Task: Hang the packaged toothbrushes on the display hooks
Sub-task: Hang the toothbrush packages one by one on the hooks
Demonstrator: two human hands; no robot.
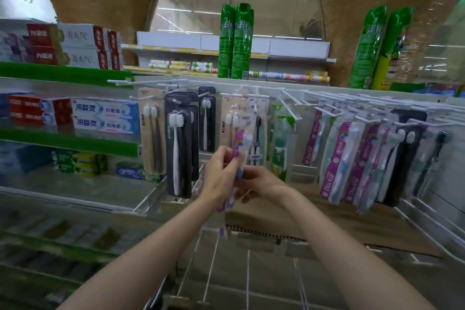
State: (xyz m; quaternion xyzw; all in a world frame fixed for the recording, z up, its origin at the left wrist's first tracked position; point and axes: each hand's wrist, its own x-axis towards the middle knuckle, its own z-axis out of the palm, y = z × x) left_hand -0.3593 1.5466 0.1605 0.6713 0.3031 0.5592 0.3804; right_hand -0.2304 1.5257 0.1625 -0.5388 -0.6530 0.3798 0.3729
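The shelf unit [68, 75] fills my view, with toothpaste boxes [105, 118] stacked at left and green spray cans [236, 43] standing on top. White display hooks [289, 98] run along the rail, most carrying packaged toothbrushes [337, 158] in purple, black and beige cards. A cardboard box [352, 224] sits on the wire rack below. In front of the hooks, at centre, I hold one toothbrush pack [240, 148]: purple card, clear blister, upright and slightly tilted, its top near a hanging pack but not on a hook. My left hand [221, 173] pinches its middle between thumb and fingers. My right hand [264, 181] has its grip curled around the lower end, which is blurred.
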